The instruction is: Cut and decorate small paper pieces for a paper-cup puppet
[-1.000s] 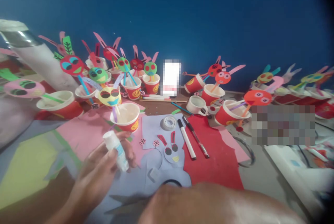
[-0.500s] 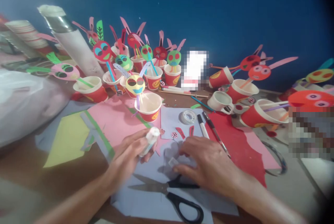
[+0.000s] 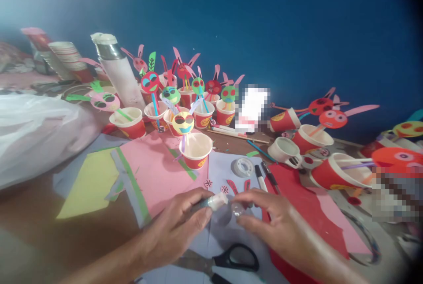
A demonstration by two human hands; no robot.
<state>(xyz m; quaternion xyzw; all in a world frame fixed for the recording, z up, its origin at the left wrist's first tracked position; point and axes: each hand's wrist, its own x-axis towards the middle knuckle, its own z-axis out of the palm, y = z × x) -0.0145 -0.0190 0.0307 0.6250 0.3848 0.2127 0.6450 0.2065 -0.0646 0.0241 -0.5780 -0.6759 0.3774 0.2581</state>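
Gripping a small bottle (image 3: 216, 203), the left hand (image 3: 175, 229) is closed around it, thumb along the near side, with the white end tipped toward the right hand (image 3: 277, 218). That right hand is partly curled, its thumb and fingertips pinching a small clear piece (image 3: 237, 209); what the piece is, I cannot tell. The bottle's tip and the piece are near each other but apart, both above the pale blue paper (image 3: 220, 167).

Just beyond the fingers lie two round marked discs (image 3: 208, 183) and a pair of red paper ears (image 3: 232, 186), partly hidden by the right hand. Nearer the body, between the forearms, are the scissors (image 3: 218, 261) with black handles. Past the ears sit a tape roll (image 3: 238, 169), a white marker (image 3: 260, 179) and a dark pen (image 3: 269, 175), with red paper (image 3: 307, 218) to their right. Pink paper (image 3: 155, 169) and yellow paper (image 3: 87, 182) spread to the left.

Farther out, a paper cup (image 3: 196, 160) stands upright, a yellow face (image 3: 183, 124) rising from it. A white mug (image 3: 282, 151) stands to its right, and a flask (image 3: 119, 70) leans behind the cups on the left, near a plastic bag (image 3: 42, 136).
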